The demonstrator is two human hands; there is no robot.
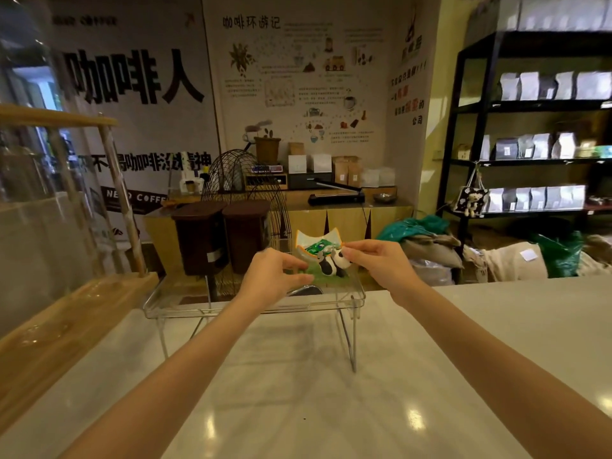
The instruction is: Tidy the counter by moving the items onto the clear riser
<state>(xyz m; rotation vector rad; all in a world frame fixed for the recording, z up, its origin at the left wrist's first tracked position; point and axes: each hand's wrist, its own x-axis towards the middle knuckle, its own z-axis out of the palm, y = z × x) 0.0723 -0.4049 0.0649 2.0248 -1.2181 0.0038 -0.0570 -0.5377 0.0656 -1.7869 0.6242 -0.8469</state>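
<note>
A clear riser (185, 301) stands on thin legs at the far edge of the pale counter (298, 392). On its right half sits a black-and-white panda figurine (332, 262) on a green base. Behind the figurine rests a small white dish with an orange rim (303, 238), with green wrapped items in it. My left hand (271, 276) pinches the left edge of the green base. My right hand (381, 261) touches the panda's right side with its fingertips. Both forearms reach over the counter.
A wooden and glass display case (66, 293) stands at the left of the counter. Beyond the counter are two brown bins (222, 236), a wire rack (241, 180), sacks on the floor and a black shelf (530, 127) of coffee bags at the right.
</note>
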